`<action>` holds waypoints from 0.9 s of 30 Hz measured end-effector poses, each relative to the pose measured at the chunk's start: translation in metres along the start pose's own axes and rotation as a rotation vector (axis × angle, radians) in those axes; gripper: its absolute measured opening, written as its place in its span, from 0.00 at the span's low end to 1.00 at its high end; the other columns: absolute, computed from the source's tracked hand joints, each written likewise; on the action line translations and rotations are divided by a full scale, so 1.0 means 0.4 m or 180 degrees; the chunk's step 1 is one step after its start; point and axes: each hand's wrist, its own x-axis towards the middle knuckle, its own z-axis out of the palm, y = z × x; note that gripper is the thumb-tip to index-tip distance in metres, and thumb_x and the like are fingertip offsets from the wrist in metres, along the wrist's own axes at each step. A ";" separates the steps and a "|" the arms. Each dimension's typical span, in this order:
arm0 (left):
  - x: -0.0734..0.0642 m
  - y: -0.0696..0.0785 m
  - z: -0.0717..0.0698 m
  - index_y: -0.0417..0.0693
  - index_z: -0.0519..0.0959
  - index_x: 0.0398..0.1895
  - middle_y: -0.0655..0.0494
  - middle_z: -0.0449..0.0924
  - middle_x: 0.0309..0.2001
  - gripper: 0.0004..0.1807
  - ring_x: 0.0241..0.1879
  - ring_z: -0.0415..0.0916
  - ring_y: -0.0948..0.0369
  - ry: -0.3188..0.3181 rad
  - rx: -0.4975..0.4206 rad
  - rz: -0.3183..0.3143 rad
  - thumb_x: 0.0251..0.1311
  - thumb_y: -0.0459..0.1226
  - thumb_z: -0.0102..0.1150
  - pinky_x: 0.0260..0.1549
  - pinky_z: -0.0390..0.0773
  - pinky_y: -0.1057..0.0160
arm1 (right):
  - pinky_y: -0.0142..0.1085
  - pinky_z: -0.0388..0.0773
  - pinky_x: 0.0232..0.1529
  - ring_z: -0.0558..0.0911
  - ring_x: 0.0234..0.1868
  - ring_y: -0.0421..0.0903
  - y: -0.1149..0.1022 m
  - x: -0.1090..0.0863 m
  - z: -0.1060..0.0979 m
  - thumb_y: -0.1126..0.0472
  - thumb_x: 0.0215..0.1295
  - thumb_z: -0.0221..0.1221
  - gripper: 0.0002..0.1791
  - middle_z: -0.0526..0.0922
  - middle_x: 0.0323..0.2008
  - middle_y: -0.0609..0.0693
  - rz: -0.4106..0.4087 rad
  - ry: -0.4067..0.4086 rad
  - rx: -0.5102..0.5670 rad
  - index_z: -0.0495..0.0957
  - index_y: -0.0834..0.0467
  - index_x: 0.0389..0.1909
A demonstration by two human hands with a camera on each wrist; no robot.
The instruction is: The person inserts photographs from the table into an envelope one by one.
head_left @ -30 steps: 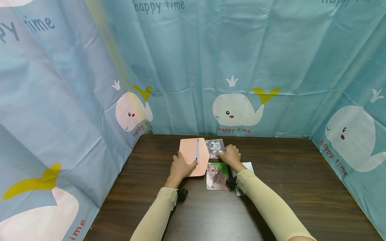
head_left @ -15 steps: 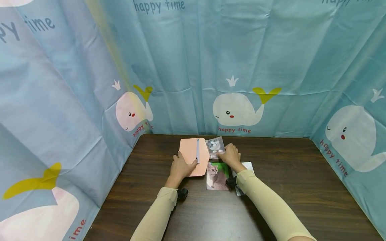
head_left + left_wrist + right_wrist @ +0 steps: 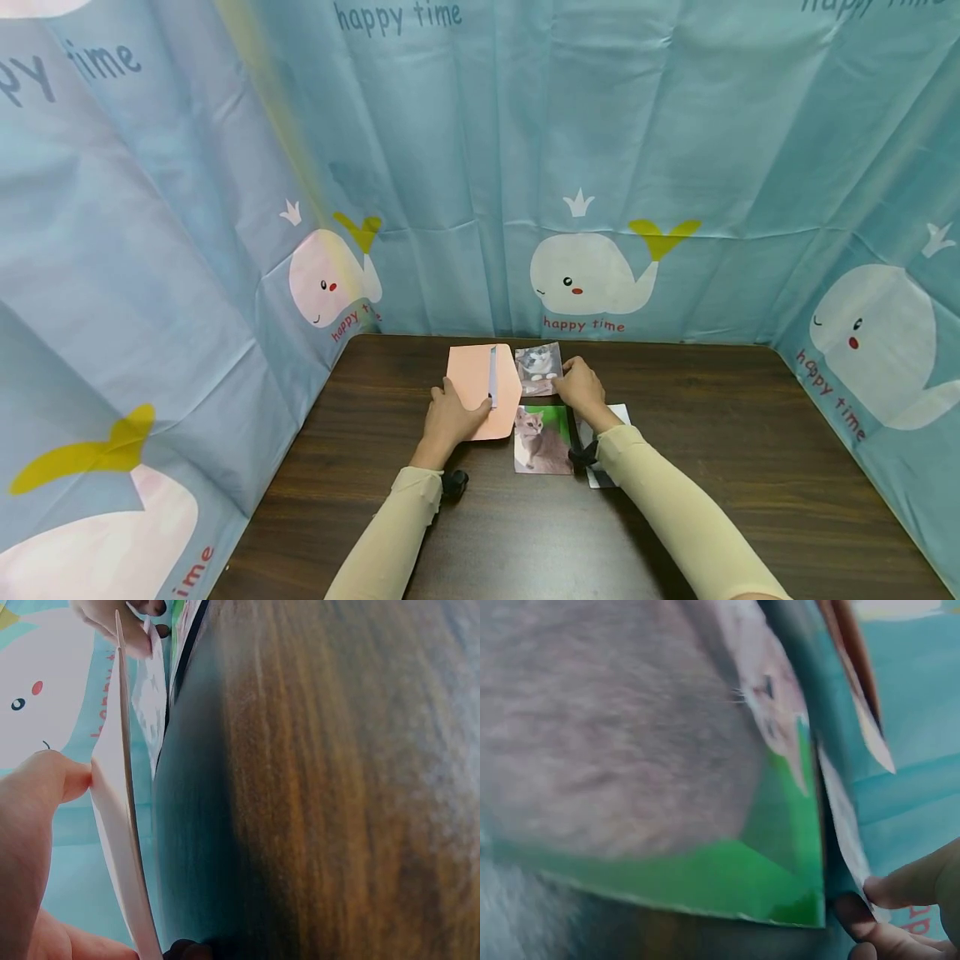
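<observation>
My left hand holds a peach-pink envelope, which has a pointed flap side on the right and a narrow blue-grey slit near it. In the left wrist view the envelope is raised off the table, with the thumb on one face and a fingertip showing at its far side. My right hand pinches the lower right corner of a grey-and-white cat photo just right of the envelope. In the right wrist view, thumb and fingers grip the edge of this photo.
A kitten photo with a green background lies in front of the cat photo. Beside it, a whitish card is partly covered by the right wrist. Whale-printed curtains stand behind the dark wooden table.
The cat photo first tilts at its upper edge. Then it moves slightly right with my right hand, leaving a thin gap from the envelope. My left hand and the envelope stay put.
</observation>
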 end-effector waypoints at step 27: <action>0.004 0.002 0.003 0.27 0.51 0.84 0.22 0.63 0.69 0.64 0.61 0.76 0.29 -0.0017 0.0066 -0.0009 0.61 0.65 0.65 0.60 0.79 0.37 | 0.49 0.79 0.56 0.87 0.56 0.61 0.009 -0.040 -0.080 0.59 0.75 0.63 0.17 0.90 0.52 0.64 -0.0145 0.0181 0.1142 0.81 0.66 0.57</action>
